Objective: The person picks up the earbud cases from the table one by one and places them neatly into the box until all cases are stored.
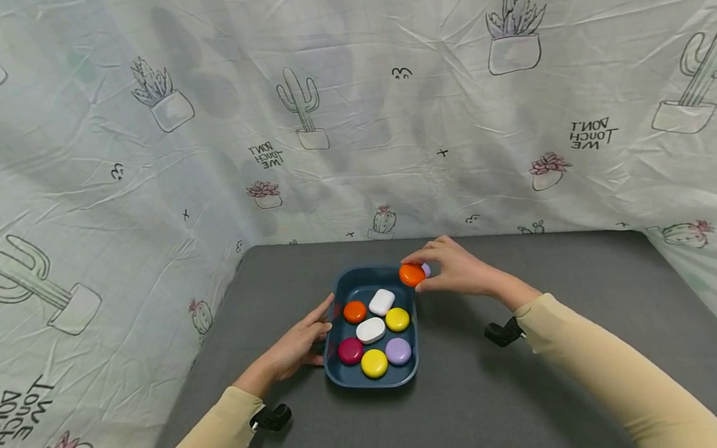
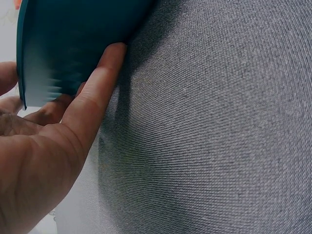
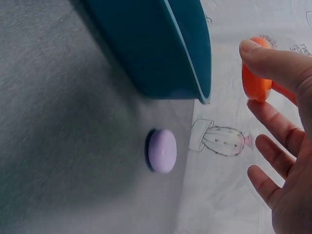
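Note:
A dark blue tray [image 1: 372,384] stands on the grey table, holding several smooth rounded pieces. Outside its left wall, my left hand [image 1: 297,343] rests against it with fingers mostly straight. In the left wrist view, one finger [image 2: 92,97] reaches the tray's lower side close to the table. Over the upper right corner of the tray, my right hand [image 1: 452,269] pinches an orange rounded disc [image 1: 411,275] between thumb and fingertip. The right wrist view shows the orange disc [image 3: 256,73] held up, the other fingers spread loosely. A lilac disc [image 3: 163,151] lies on the table beside the tray, mostly hidden in the head view.
Inside the tray are an orange disc [image 1: 355,312], two white pieces [image 1: 371,330], yellow discs [image 1: 374,364], a dark red disc [image 1: 351,351] and a lilac disc [image 1: 398,351]. A cactus-print cloth [image 1: 338,114] hangs behind the grey table [image 1: 471,403].

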Available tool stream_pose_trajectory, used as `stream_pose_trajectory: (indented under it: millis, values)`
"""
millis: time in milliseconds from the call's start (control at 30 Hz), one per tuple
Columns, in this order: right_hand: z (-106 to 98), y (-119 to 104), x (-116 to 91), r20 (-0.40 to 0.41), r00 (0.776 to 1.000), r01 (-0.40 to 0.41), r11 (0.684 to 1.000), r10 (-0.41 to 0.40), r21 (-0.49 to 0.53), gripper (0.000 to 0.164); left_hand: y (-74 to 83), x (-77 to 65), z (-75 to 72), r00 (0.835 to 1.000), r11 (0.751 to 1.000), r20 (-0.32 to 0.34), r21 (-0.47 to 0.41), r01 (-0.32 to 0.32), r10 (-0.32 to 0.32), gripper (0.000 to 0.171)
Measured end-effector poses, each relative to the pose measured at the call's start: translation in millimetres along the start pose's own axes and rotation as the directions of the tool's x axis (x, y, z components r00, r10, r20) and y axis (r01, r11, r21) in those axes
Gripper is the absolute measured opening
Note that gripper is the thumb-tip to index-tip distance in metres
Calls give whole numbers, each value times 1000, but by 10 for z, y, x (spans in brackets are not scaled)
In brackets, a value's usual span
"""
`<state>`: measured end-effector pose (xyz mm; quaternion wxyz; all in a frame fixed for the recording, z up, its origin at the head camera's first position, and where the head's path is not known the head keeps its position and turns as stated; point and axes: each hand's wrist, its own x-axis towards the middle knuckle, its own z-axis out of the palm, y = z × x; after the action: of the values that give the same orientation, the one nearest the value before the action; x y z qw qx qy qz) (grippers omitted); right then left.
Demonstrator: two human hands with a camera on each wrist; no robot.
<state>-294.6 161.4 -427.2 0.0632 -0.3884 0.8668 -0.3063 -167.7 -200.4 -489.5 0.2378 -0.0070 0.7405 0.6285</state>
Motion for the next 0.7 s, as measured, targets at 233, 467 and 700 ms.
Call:
stream_pose_trajectory:
  millis: [233,467,700]
  values:
    - [112,-47,201,27,1000,11,998,-9,-66,51,-5,8,-13,1000,1000,5,4,-4,4,62]
    - [231,-91,302,58,998,17,987,-7,-159,49,2,7,-5,1000,1000,4,0,-1,1,61]
    - [314,-76,345,84,996,4,975,15,-222,47,16,3,3,1000,1000,5,-2,-2,2,61]
